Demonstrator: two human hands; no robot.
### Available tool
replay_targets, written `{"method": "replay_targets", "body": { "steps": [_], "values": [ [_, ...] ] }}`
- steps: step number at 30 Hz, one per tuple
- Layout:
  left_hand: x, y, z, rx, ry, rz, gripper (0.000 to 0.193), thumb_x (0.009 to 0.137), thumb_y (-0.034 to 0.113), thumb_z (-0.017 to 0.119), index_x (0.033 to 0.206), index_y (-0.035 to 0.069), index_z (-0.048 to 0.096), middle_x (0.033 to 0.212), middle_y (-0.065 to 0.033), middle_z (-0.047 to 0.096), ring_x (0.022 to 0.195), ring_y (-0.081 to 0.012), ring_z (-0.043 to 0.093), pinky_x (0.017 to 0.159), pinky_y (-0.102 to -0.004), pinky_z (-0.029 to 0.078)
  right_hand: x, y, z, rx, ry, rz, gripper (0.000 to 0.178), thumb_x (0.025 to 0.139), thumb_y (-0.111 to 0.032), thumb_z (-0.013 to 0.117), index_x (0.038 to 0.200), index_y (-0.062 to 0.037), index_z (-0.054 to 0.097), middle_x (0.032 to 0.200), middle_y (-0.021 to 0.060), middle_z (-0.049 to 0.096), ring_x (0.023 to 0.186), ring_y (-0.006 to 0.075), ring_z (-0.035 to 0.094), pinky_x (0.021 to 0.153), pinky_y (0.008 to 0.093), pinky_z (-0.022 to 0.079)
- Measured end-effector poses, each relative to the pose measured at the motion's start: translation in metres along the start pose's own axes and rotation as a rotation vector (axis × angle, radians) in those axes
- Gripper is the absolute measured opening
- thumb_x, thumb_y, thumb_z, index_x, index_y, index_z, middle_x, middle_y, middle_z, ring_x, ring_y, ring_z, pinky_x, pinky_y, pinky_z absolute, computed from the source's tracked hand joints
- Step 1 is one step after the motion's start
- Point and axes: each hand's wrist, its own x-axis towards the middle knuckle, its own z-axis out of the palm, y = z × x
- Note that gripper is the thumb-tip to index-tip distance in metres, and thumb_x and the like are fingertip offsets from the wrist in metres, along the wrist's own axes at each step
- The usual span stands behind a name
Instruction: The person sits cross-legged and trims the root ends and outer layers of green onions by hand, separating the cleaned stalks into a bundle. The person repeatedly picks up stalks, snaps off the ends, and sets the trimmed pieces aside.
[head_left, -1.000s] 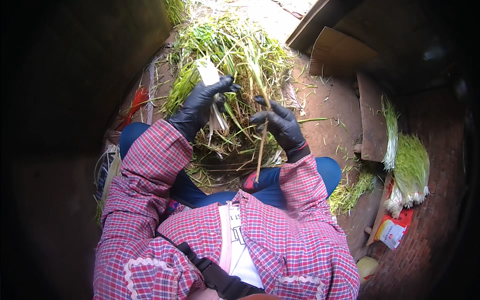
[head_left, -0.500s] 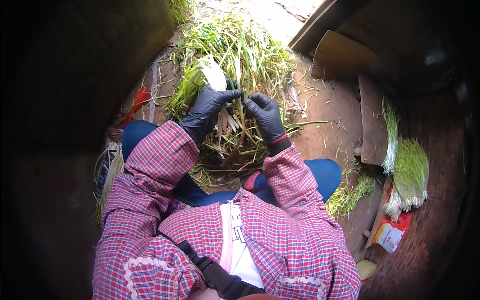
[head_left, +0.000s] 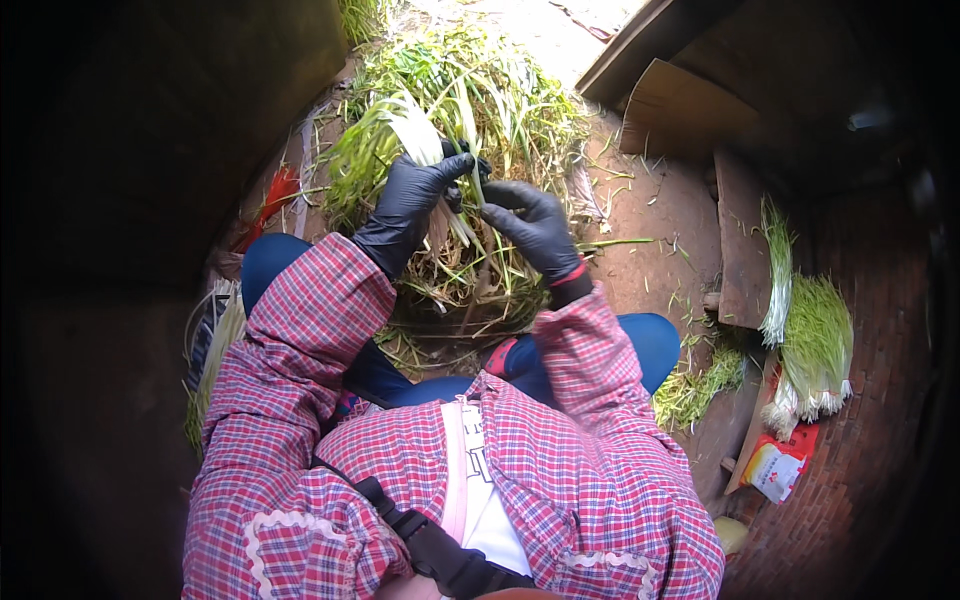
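Observation:
My left hand (head_left: 402,208), in a black glove, is closed around a bunch of long green leafy stalks (head_left: 412,130) with pale stems. The white ends hang below its fist. Between thumb and fingers, my right hand (head_left: 535,226), gloved in black too, pinches the lower part of a single pale green stalk (head_left: 466,120). That stalk stands upright beside the bunch, touching the fingertips of my left hand. Under both hands spreads a large heap of loose green stalks and leaves (head_left: 520,100), with dry brown bits at its near side.
Tied bundles of white-ended greens (head_left: 815,345) lie at the right, by a red and white packet (head_left: 777,467). A cardboard piece (head_left: 685,108) leans at the upper right. Leaf scraps (head_left: 700,390) lie beside my right knee. Red plastic (head_left: 275,205) sits at the left.
My right hand has moved slightly right and down, its fingers now lower on a pale stalk. The darker upright stalk no longer shows between my hands. My left hand keeps the bunch, shifted slightly.

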Motion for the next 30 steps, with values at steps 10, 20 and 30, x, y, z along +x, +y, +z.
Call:
{"method": "replay_targets", "body": {
  "steps": [10, 20, 30],
  "values": [
    [0.005, 0.016, -0.024, -0.019, 0.036, -0.175, 0.021, 0.08, 0.011, 0.065, 0.098, 0.004, 0.057, 0.08, -0.0033, 0.062, 0.056, -0.0071, 0.052, 0.047, -0.0198, 0.043, 0.008, -0.045, -0.078, 0.343, 0.634, -0.252, 0.03, 0.091, -0.021, 0.05, 0.115, -0.0032, 0.051, 0.071, 0.0017, 0.056, 0.058, 0.0089, 0.053, 0.051, 0.0246, 0.05],
    [-0.001, 0.036, -0.011, -0.145, 0.076, -0.19, 0.021, 0.083, 0.014, 0.061, 0.099, 0.003, 0.055, 0.081, -0.0039, 0.064, 0.048, -0.002, 0.048, 0.043, -0.0183, 0.044, -0.028, -0.025, 0.011, 0.202, -0.246, 0.179, 0.03, 0.089, -0.014, 0.054, 0.116, -0.0017, 0.053, 0.077, 0.0004, 0.059, 0.066, 0.0066, 0.054, 0.059, 0.0198, 0.044],
    [-0.001, -0.01, -0.004, -0.028, -0.159, -0.15, 0.022, 0.087, 0.02, 0.058, 0.099, 0.002, 0.058, 0.087, -0.007, 0.064, 0.078, -0.0154, 0.061, 0.068, -0.0269, 0.049, 0.001, -0.026, 0.036, -0.141, -0.147, -0.113, 0.04, 0.085, -0.017, 0.058, 0.119, 0.0023, 0.05, 0.1, 0.0186, 0.063, 0.088, 0.0212, 0.062, 0.076, 0.0327, 0.047]
  ]
}}
